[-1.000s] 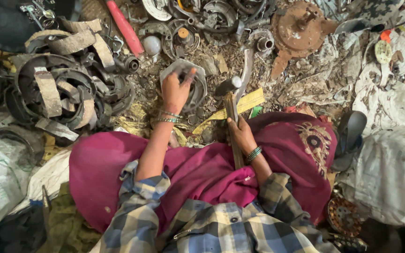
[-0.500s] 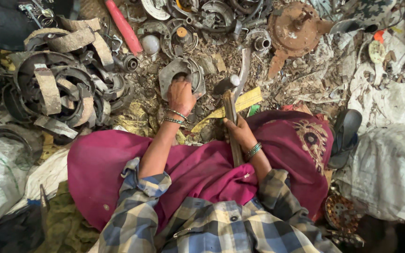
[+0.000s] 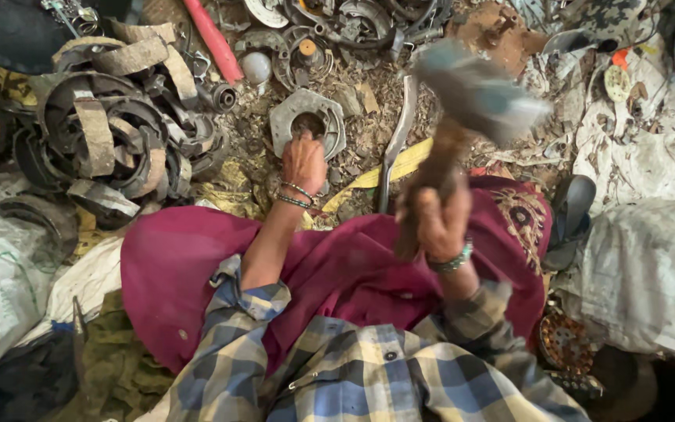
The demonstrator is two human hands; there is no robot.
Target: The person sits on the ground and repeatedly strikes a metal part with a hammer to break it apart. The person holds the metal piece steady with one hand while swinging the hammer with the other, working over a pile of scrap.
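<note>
1. Gripping the wooden handle of a hammer (image 3: pixel 462 117), the right hand (image 3: pixel 435 219) is closed tight around the shaft; the hammer head sits high in the view, blurred, above the debris-strewn ground.
2. Resting on the lower edge of a flat grey metal plate (image 3: pixel 306 125), the left hand (image 3: pixel 304 162) has its fingers curled down onto the part; whether it pinches the plate or only presses on it cannot be told.
3. That plate lies on the ground straight ahead of the person's lap, with a round dark hole in its middle, just beyond the left fingertips.
4. A curved metal bar (image 3: pixel 396 141) lies just right of the plate, crossing a yellow strip (image 3: pixel 388 172) that runs toward the lap.
5. A heap of worn curved brake shoes (image 3: pixel 111 133) is piled to the left, well apart from the plate.
6. A red rod (image 3: pixel 212 39) lies at the top, near a small grey ball (image 3: pixel 257 68).
7. A magenta cloth (image 3: pixel 197 273) covers the person's lap, under both forearms, and a bangle shows on each wrist.
</note>
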